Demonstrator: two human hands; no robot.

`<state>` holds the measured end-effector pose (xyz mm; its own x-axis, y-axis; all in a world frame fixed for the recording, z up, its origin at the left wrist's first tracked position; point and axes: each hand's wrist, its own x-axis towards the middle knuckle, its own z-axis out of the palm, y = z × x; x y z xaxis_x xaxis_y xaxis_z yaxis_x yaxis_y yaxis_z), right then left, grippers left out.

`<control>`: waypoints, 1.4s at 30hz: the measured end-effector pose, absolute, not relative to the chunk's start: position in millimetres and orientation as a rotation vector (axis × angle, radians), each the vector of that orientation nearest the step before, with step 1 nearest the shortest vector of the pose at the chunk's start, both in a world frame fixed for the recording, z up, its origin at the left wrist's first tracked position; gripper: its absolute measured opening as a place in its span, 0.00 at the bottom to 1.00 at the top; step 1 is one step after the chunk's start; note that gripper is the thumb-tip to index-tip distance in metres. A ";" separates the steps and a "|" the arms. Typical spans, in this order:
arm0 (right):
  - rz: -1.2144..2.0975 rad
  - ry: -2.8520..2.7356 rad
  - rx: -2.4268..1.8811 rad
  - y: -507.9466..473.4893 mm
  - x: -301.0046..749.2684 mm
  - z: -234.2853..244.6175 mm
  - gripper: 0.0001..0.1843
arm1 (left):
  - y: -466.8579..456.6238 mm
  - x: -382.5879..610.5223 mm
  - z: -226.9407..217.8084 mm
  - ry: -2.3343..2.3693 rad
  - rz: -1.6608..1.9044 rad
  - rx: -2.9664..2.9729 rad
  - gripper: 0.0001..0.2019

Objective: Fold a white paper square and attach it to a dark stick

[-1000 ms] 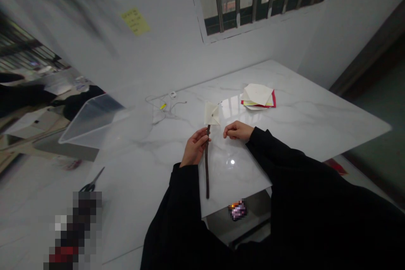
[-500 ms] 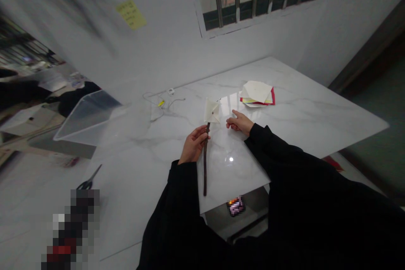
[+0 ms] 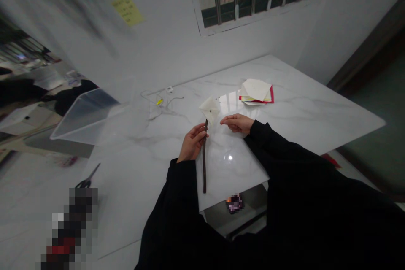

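A white paper pinwheel with a small dark dot at its middle sits at the top of a thin dark brown stick. My left hand is closed around this stick just below the paper, with thumb and fingertips pinching it. Most of the stick hangs below the hand, towards the table's front edge. To the right of the paper, apart from it, is my right hand. Its index finger stretches left towards the pinwheel while the other fingers are partly curled, and nothing is seen in it.
Behind my right hand lies a stack of white, yellow and red paper. A thin cable with a yellow tag rests near the wall. At the left are scissors, a clear plastic bin and a blurred-out dark object.
The paper pinwheel has turned on the stick, from roughly square-on to tilted corner-up. My right index finger has come down and left. My left hand keeps its hold.
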<state>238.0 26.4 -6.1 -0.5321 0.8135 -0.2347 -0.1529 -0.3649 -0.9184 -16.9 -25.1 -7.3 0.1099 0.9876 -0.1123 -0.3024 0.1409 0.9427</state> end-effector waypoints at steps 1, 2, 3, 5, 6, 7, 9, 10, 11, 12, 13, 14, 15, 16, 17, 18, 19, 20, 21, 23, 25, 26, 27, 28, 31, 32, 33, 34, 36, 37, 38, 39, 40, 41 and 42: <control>1.920 -1.162 -0.962 27.1 238.3 -5.2 0.13 | -25.0 -16.8 -7.3 0.973 1.183 0.926 0.24; 1.890 -1.121 -0.980 27.7 238.6 -4.3 0.13 | -25.0 -16.7 -7.1 0.973 1.182 0.924 0.24; 1.862 -1.086 -0.997 28.2 238.9 -3.6 0.13 | -25.1 -16.7 -6.8 0.973 1.181 0.923 0.24; 1.813 -1.030 -1.026 28.7 239.4 -2.6 0.14 | -25.5 -16.5 -5.6 0.973 1.180 0.922 0.24; 1.794 -1.010 -1.036 28.8 239.5 -2.3 0.15 | -25.8 -16.3 -5.0 0.973 1.179 0.923 0.24; 1.778 -0.996 -1.044 28.9 239.4 -2.1 0.15 | -26.1 -16.2 -4.3 0.973 1.177 0.922 0.24; 1.744 -0.977 -1.054 28.9 239.2 -1.9 0.16 | -26.6 -15.9 -3.2 0.967 1.173 0.916 0.25; 1.725 -0.972 -1.059 28.9 239.0 -1.9 0.16 | -26.7 -15.8 -2.9 0.964 1.172 0.913 0.25; 1.705 -0.970 -1.067 29.0 238.8 -1.8 0.17 | -26.8 -15.7 -2.7 0.963 1.169 0.911 0.25; 1.683 -0.972 -1.079 29.2 238.7 -1.6 0.18 | -26.8 -15.8 -2.7 0.963 1.166 0.910 0.25; 1.657 -0.977 -1.096 29.4 238.6 -1.5 0.20 | -26.7 -15.8 -2.8 0.964 1.160 0.910 0.25; 1.626 -0.984 -1.120 29.7 238.6 -1.5 0.24 | -26.6 -16.0 -3.0 0.967 1.153 0.911 0.25; 1.591 -0.990 -1.151 30.1 238.6 -1.6 0.28 | -26.5 -16.2 -3.2 0.968 1.147 0.911 0.25; 1.552 -0.997 -1.184 30.7 238.6 -1.9 0.33 | -26.5 -16.5 -3.5 0.969 1.142 0.911 0.25; 1.516 -1.007 -1.215 31.3 238.6 -2.6 0.38 | -26.4 -16.8 -3.7 0.971 1.139 0.912 0.25; 1.485 -1.021 -1.237 31.9 238.7 -3.5 0.41 | -26.4 -17.1 -4.0 0.972 1.138 0.914 0.25; 1.465 -1.040 -1.249 32.5 238.7 -4.7 0.44 | -26.5 -17.4 -4.2 0.972 1.138 0.918 0.24; 1.452 -1.065 -1.249 33.1 238.8 -6.1 0.46 | -26.5 -17.7 -4.4 0.972 1.140 0.923 0.24; 1.441 -1.095 -1.243 33.5 238.9 -7.4 0.47 | -26.5 -17.9 -4.6 0.970 1.140 0.927 0.24; 1.408 -1.174 -1.222 33.7 239.1 -9.6 0.47 | -26.4 -18.1 -4.6 0.967 1.141 0.930 0.24; 1.351 -1.265 -1.210 33.0 239.4 -10.6 0.47 | -26.5 -17.9 -4.2 0.969 1.138 0.931 0.24; 1.324 -1.307 -1.207 32.4 239.4 -10.8 0.47 | -26.6 -17.7 -3.8 0.972 1.135 0.931 0.24; 1.306 -1.341 -1.206 31.7 239.4 -11.0 0.48 | -26.8 -17.3 -3.2 0.975 1.131 0.933 0.24; 1.298 -1.369 -1.205 31.1 239.3 -11.2 0.48 | -27.0 -16.9 -2.6 0.978 1.126 0.936 0.25; 1.321 -1.429 -1.199 29.8 238.0 -13.2 0.50 | -28.1 -15.6 -0.5 0.976 1.115 0.942 0.25; 1.323 -1.437 -1.197 29.7 237.2 -14.4 0.52 | -28.5 -15.3 0.1 0.973 1.114 0.940 0.24; 1.317 -1.437 -1.199 29.8 236.4 -15.6 0.54 | -28.8 -15.0 0.5 0.969 1.115 0.937 0.24; 1.303 -1.426 -1.202 30.1 235.6 -16.7 0.56 | -29.0 -14.9 0.9 0.966 1.115 0.933 0.24; 1.270 -1.386 -1.217 30.8 235.3 -17.7 0.60 | -29.3 -14.7 1.4 0.963 1.114 0.933 0.24; 1.266 -1.374 -1.225 31.1 236.0 -17.3 0.61 | -29.3 -14.8 1.5 0.965 1.110 0.937 0.23; 1.283 -1.382 -1.233 31.4 237.6 -16.1 0.60 | -29.3 -14.8 1.5 0.969 1.110 0.940 0.23; 1.327 -1.423 -1.235 31.5 240.0 -14.4 0.58 | -29.3 -15.0 1.5 0.974 1.111 0.942 0.23; 1.404 -1.502 -1.220 31.4 243.2 -12.2 0.54 | -29.2 -15.1 1.4 0.979 1.116 0.941 0.23; 1.520 -1.617 -1.177 30.9 246.8 -9.9 0.48 | -29.0 -15.2 1.3 0.983 1.124 0.938 0.23; 1.668 -1.751 -1.098 30.3 250.6 -7.6 0.40 | -28.9 -15.4 1.1 0.987 1.134 0.934 0.24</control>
<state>250.6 30.3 -7.6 -0.5619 0.8071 -0.1814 0.2205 -0.0653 -0.9732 -15.4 -28.9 1.1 0.1361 0.9805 -0.1419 -0.2760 0.1751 0.9451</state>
